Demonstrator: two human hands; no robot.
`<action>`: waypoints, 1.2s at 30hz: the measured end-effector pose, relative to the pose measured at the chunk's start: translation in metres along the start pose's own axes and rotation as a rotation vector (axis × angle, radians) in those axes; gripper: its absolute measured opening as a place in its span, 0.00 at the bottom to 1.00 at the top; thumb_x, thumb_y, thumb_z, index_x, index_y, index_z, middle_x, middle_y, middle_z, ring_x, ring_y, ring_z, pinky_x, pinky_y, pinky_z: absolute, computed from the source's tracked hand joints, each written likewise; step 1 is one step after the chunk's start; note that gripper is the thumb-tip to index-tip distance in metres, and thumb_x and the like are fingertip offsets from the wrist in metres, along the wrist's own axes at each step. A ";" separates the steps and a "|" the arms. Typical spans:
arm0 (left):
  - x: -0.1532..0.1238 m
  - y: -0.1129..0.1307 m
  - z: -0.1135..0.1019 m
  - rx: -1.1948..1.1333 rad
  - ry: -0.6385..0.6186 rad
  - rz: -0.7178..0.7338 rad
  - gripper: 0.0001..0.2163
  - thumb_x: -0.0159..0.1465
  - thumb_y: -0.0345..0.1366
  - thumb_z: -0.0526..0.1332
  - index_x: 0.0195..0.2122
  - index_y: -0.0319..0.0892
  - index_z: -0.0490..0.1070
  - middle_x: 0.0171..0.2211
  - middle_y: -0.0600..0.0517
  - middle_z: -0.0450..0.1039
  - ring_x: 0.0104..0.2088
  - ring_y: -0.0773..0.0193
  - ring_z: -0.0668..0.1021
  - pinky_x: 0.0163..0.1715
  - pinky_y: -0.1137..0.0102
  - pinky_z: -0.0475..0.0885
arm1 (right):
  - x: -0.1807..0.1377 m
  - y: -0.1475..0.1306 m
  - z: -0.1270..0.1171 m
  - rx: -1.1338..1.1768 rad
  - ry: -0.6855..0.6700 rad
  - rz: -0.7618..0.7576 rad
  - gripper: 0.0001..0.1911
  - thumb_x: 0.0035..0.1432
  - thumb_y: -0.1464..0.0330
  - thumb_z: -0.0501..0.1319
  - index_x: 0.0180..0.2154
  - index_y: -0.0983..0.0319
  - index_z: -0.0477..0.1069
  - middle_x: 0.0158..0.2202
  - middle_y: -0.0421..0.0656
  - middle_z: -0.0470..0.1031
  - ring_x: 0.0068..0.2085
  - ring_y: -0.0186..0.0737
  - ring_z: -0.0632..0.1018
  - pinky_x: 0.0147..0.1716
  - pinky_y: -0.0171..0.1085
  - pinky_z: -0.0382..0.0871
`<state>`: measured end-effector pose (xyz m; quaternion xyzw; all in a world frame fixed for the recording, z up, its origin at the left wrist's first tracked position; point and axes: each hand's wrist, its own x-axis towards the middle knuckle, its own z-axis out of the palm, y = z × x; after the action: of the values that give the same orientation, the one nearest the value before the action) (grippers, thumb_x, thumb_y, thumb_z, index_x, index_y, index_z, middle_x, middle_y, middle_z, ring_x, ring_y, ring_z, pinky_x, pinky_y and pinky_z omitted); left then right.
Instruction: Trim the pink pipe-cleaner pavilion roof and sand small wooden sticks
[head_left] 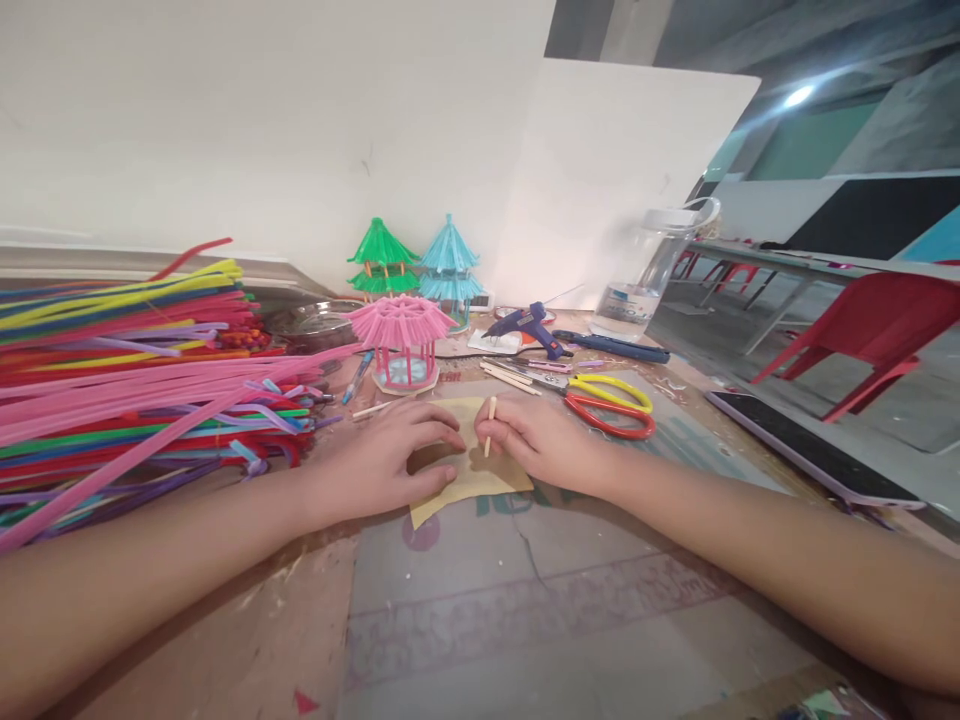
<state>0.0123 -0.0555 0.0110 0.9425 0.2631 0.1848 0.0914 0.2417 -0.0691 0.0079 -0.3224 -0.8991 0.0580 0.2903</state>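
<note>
My left hand [382,462] lies on a yellowish sheet of sandpaper [495,480] on the table, fingers curved and pressing it down. My right hand [544,440] pinches a short wooden stick [490,425] upright, its lower end on the sheet. Both hands meet at the middle of the table. Just behind them stands a small pink pavilion model [403,340] made of straws.
A big heap of coloured straws [127,370] fills the left. Green [382,258] and blue [448,262] pavilions stand by the wall. A blue glue gun [529,325], yellow and red scissors [611,405], loose sticks [510,378], a plastic jug [652,270] and a phone [810,450] lie right.
</note>
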 end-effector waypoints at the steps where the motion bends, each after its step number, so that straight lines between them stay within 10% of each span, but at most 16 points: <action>1: 0.000 -0.001 0.000 0.006 -0.004 -0.011 0.11 0.64 0.40 0.58 0.46 0.46 0.74 0.51 0.49 0.73 0.53 0.53 0.73 0.55 0.57 0.66 | 0.000 0.001 0.000 -0.020 0.000 0.031 0.15 0.69 0.69 0.48 0.30 0.61 0.65 0.26 0.41 0.72 0.29 0.38 0.72 0.32 0.35 0.63; 19: -0.001 0.003 -0.002 -0.015 -0.035 0.032 0.12 0.64 0.45 0.61 0.45 0.46 0.72 0.50 0.49 0.73 0.52 0.53 0.72 0.51 0.60 0.67 | -0.004 -0.014 0.002 0.316 -0.090 0.083 0.13 0.69 0.67 0.47 0.31 0.59 0.64 0.26 0.39 0.73 0.28 0.36 0.74 0.31 0.33 0.66; 36: 0.000 0.000 -0.002 0.045 -0.047 0.044 0.11 0.64 0.44 0.60 0.43 0.46 0.74 0.50 0.49 0.72 0.52 0.53 0.72 0.51 0.60 0.67 | -0.002 -0.012 0.001 0.108 -0.095 -0.068 0.14 0.69 0.69 0.46 0.30 0.60 0.63 0.32 0.45 0.75 0.35 0.41 0.75 0.38 0.39 0.69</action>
<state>0.0113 -0.0555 0.0131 0.9539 0.2441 0.1588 0.0723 0.2353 -0.0798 0.0095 -0.2723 -0.9179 0.1116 0.2661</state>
